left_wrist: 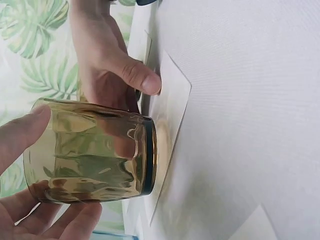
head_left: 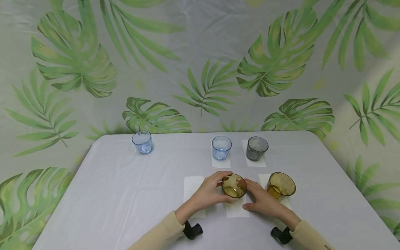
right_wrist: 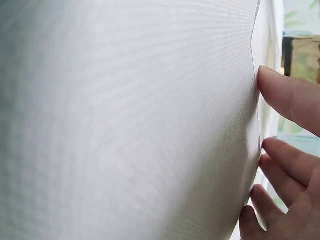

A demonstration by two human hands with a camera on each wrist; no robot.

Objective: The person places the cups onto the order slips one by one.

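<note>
Tumbler, amber, likely stiff, slippery, fragile: held by left grip at nine o'clock, best clasped mid-wall; right grip released, three o'clock.

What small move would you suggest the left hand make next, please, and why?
I would probably lower the held amber glass gently onto the white card beneath it: the left hand grips it, its base seems just above that card in the left wrist view, and the grey glass already stands on a similar card.
</note>
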